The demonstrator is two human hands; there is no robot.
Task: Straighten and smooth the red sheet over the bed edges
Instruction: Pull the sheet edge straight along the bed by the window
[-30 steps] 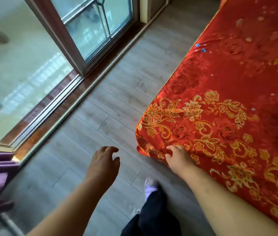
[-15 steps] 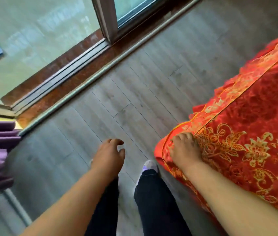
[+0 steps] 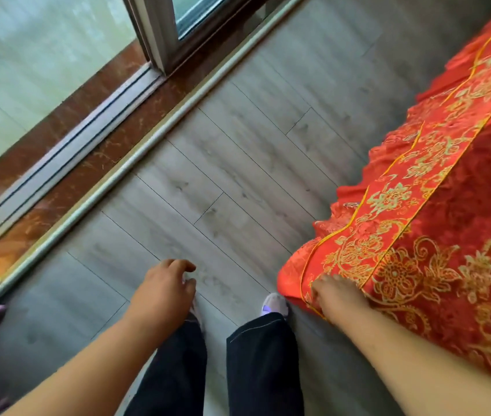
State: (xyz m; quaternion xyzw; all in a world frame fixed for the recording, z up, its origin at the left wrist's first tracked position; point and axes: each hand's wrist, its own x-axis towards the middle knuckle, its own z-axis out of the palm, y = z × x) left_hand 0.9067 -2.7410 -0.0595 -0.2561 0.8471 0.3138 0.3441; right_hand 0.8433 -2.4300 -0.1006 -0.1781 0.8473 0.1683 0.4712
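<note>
A person's right hand (image 3: 338,297) presses flat on the corner of the red sheet (image 3: 448,235) draped over the bed's edge, gripping nothing; the left hand (image 3: 164,291) hangs loosely curled and empty above the grey floor (image 3: 238,163), a sliding door (image 3: 160,31) beyond

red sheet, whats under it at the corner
The red sheet covers everything there; the right hand rests on its corner. Mattress or frame can't be seen. Grey floor shows beside it.

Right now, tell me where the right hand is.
Lower right of the head view: the right hand rests on the red sheet's near corner, beside the right shoe.
</note>
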